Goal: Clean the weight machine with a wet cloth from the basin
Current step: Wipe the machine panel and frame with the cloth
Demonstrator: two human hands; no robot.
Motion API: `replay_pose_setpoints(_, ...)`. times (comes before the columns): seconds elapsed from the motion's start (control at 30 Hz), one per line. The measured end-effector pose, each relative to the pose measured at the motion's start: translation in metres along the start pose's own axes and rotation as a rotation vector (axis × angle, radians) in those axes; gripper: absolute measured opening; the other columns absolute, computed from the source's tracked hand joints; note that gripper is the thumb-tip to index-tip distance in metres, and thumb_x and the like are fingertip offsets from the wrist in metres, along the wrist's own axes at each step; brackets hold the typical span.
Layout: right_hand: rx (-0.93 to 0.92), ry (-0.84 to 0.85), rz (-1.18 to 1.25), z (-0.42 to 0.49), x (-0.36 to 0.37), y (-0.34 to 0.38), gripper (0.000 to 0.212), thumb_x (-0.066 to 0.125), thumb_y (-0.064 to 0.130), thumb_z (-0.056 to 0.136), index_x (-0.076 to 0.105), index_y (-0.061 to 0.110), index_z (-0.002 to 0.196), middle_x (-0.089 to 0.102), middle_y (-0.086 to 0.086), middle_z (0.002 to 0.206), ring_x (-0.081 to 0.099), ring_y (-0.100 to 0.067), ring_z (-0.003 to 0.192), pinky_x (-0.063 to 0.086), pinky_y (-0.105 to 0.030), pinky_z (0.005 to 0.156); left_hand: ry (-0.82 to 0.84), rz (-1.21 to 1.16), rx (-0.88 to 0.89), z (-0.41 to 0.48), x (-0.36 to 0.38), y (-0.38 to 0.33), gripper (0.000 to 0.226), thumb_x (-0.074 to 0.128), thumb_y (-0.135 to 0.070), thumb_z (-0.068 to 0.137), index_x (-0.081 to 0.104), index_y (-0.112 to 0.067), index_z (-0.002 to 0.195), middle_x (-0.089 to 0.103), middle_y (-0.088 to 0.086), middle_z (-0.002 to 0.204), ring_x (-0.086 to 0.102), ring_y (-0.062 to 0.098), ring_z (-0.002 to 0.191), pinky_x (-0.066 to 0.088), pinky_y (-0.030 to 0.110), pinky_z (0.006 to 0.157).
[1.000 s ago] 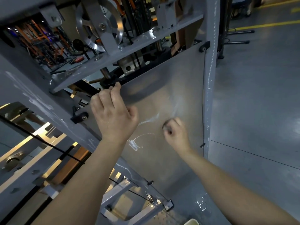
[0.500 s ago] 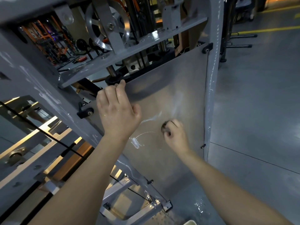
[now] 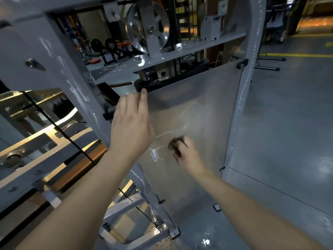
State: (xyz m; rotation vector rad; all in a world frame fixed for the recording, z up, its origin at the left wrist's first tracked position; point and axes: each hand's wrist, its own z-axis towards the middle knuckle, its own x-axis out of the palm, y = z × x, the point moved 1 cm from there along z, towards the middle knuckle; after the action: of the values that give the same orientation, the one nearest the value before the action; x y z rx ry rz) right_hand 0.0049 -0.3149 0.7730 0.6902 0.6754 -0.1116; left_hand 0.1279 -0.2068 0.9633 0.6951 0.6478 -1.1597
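Fingers of the right hand are curled tight around a small dark cloth, bunching it into a wad and pressing it against the pale panel of the weight machine. Just to the left of those fingers, and a little below, white smears streak the panel, with a thin curved line running up toward the cloth.

Further left and higher, the left hand lies against the same panel with its fingers held together and fairly straight. The tips reach the panel's top edge, though I cannot tell whether they hook over it.

The step in hand looks like scrubbing the marks off the panel while the other hand steadies it. The next move probably calls for dragging the cloth down and left across the smears with firm pressure, and the left hand bracing the sheet so it does not flex.

Beyond the hands I count one cloth, one panel, one large pulley wheel above the left fingers and two small black wheels behind it. Below the right arm, water spots lie on the floor. No basin is in view.
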Motion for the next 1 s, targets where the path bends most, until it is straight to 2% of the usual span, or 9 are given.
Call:
replay_pose_setpoints(0.13,-0.004,0.092,-0.014,0.017,-0.030,0.003,0.023,0.058,0.011,0.080,0.073,0.010,0.097,0.060,-0.011,0.100,0.062,-0.035,0.092,0.054,-0.039,0.082,0.012,-0.008,-0.061,0.001,-0.003,-0.012,0.072,0.048,-0.005,0.082,0.036,0.006,0.152,0.049,0.022,0.128,0.044,0.042,0.124,0.039,0.049,0.112)
replay_pose_setpoints(0.2,-0.009,-0.111,0.023,0.034,-0.053,0.013,0.029,0.053,0.018,0.083,0.072,0.005,0.099,0.059,-0.010,0.100,0.060,-0.028,0.088,0.053,-0.034,0.082,0.023,0.006,-0.077,0.001,-0.002,-0.013,0.071,0.051,-0.005,0.081,0.038,0.007,0.150,0.050,0.022,0.126,0.046,0.042,0.121,0.042,0.049,0.110)
replay_pose_setpoints(0.3,0.037,-0.395,0.065,0.044,-0.061,0.020,0.029,0.056,0.003,0.088,0.071,0.002,0.113,0.056,-0.007,0.106,0.055,-0.015,0.090,0.044,-0.016,0.087,0.031,0.032,-0.061,0.000,-0.003,-0.012,0.068,0.046,-0.007,0.083,0.040,0.007,0.149,0.050,0.021,0.124,0.048,0.040,0.116,0.042,0.047,0.109)
replay_pose_setpoints(0.4,0.070,-0.224,0.035,0.024,-0.025,0.015,0.033,0.059,0.000,0.092,0.066,0.003,0.125,0.054,-0.014,0.115,0.059,-0.030,0.102,0.049,-0.032,0.095,0.036,0.022,-0.040,0.002,-0.008,-0.012,0.077,0.024,-0.026,0.082,0.041,0.008,0.148,0.051,0.022,0.122,0.048,0.041,0.114,0.041,0.048,0.108)
replay_pose_setpoints(0.53,0.026,0.052,-0.047,0.003,-0.008,0.004,0.029,0.054,0.004,0.096,0.068,0.007,0.121,0.055,-0.012,0.114,0.060,-0.030,0.099,0.050,-0.033,0.090,0.035,0.020,-0.081,0.000,-0.009,-0.024,0.087,0.017,-0.038,0.079,0.040,0.012,0.147,0.052,0.028,0.128,0.048,0.047,0.120,0.033,0.053,0.115)
replay_pose_setpoints(0.63,-0.021,-0.060,-0.001,0.017,-0.029,0.007,0.033,0.050,0.013,0.090,0.072,0.006,0.113,0.062,-0.013,0.107,0.064,-0.032,0.091,0.057,-0.042,0.078,0.031,0.034,-0.138,-0.001,0.001,-0.034,0.090,0.022,-0.038,0.078,0.033,0.012,0.151,0.046,0.029,0.139,0.040,0.047,0.134,0.016,0.054,0.125)
replay_pose_setpoints(0.77,0.020,-0.289,0.014,0.030,-0.040,0.011,0.040,0.069,-0.014,0.078,0.069,-0.003,0.117,0.060,-0.017,0.110,0.062,-0.036,0.098,0.054,-0.042,0.090,0.042,0.055,-0.152,-0.001,0.007,-0.036,0.086,0.032,-0.030,0.078,0.027,0.008,0.154,0.041,0.025,0.145,0.032,0.044,0.141,0.006,0.051,0.128)
replay_pose_setpoints(0.87,0.001,-0.244,-0.019,0.022,-0.010,0.004,0.029,0.067,-0.003,0.089,0.065,-0.003,0.118,0.055,-0.015,0.113,0.061,-0.036,0.096,0.054,-0.041,0.084,0.077,0.076,-0.054,-0.001,0.000,-0.016,0.082,0.038,-0.027,0.081,0.028,0.004,0.155,0.043,0.020,0.142,0.034,0.039,0.139,0.005,0.048,0.129)
replay_pose_setpoints(1.0,-0.076,-0.103,-0.037,-0.003,0.000,-0.007,0.024,0.050,0.025,0.103,0.067,0.015,0.117,0.058,-0.010,0.116,0.060,-0.031,0.101,0.051,-0.037,0.087,0.114,0.083,0.111,0.011,-0.008,0.018,0.075,0.053,-0.017,0.084,0.035,0.002,0.154,0.054,0.016,0.130,0.048,0.034,0.126,0.022,0.046,0.126)
